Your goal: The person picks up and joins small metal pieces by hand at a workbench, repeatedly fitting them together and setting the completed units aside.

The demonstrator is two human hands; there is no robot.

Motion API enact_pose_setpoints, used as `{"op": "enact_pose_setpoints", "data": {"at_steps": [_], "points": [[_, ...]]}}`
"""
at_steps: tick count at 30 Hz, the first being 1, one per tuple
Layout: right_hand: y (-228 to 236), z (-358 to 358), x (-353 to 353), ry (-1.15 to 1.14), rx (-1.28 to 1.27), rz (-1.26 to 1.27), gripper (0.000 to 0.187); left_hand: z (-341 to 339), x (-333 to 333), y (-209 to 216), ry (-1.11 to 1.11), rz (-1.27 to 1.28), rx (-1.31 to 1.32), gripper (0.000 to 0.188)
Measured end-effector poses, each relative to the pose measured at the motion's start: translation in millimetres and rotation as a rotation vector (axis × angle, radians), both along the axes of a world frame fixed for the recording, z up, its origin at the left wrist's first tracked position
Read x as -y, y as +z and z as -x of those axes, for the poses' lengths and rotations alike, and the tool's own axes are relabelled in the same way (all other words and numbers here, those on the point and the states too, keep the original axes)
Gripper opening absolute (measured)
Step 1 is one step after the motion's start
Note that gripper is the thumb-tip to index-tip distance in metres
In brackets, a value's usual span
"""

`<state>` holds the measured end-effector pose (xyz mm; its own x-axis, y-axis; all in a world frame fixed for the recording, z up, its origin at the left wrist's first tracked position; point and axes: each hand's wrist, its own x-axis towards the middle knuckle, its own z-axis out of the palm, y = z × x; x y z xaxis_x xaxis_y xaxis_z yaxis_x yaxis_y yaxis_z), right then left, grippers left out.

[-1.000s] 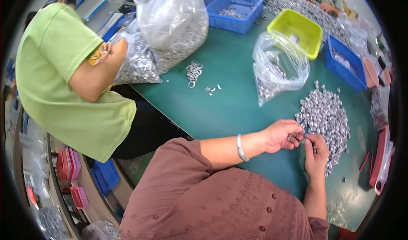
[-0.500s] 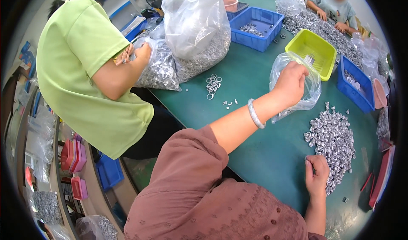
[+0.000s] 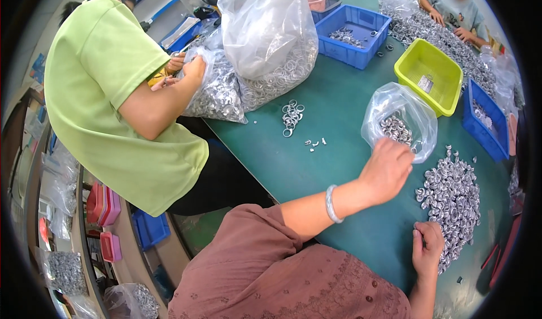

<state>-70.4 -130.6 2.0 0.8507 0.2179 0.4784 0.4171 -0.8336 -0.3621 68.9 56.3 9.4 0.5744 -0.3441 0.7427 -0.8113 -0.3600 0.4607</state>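
My left hand (image 3: 388, 171), with a pale bangle (image 3: 332, 204) on its wrist, is at the near rim of a clear plastic bag (image 3: 377, 115). Its fingers are bent and drawn together, and their tips are partly hidden. Inside the bag lie small silver metal pieces (image 3: 396, 130). My right hand (image 3: 428, 244) rests at the near left edge of a heap of small curved silver metal pieces (image 3: 453, 200). There the fingers are curled with the thumb upright beside them, and anything they hold is hidden.
Beyond the bag are a lime-green basket (image 3: 406, 70) and two blue trays (image 3: 370, 56) (image 3: 480, 144). Loose rings (image 3: 292, 115) lie on the green table (image 3: 333, 98). Large filled plastic bags (image 3: 254, 31) and a co-worker in a green shirt (image 3: 113, 115) are left; another person (image 3: 451, 14) sits far right.
My left hand has come down from over the bag to its near rim, uncovering the metal pieces inside. The right hand stays by the heap. The whole view has shifted slightly.
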Motion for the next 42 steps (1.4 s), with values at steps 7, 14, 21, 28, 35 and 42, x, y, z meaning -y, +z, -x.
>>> {"op": "enact_pose_setpoints", "data": {"at_steps": [7, 14, 21, 28, 35, 42], "points": [[-5, -1, 1, -0.006, -0.054, -0.03, 0.01, 16, 15, -16, -0.098, -0.218, -0.088, 0.024], [-13, 1, 5, -0.017, -0.072, -0.035, 0.009, 12, 12, -19, -0.133, -0.183, -0.081, 0.024], [-16, 2, 8, -0.016, -0.099, -0.042, 0.009, 12, 12, -20, -0.136, -0.186, -0.081, 0.022], [-17, 2, 8, -0.015, -0.106, -0.028, 0.008, 12, 11, -19, -0.133, -0.181, -0.079, 0.021], [-13, 2, 6, -0.007, -0.094, -0.017, 0.008, 12, 11, -19, -0.141, -0.183, -0.079, 0.021], [5, -5, -6, 0.017, -0.228, -0.27, 0.009, 13, 10, -17, -0.138, -0.191, -0.085, 0.023]]}}
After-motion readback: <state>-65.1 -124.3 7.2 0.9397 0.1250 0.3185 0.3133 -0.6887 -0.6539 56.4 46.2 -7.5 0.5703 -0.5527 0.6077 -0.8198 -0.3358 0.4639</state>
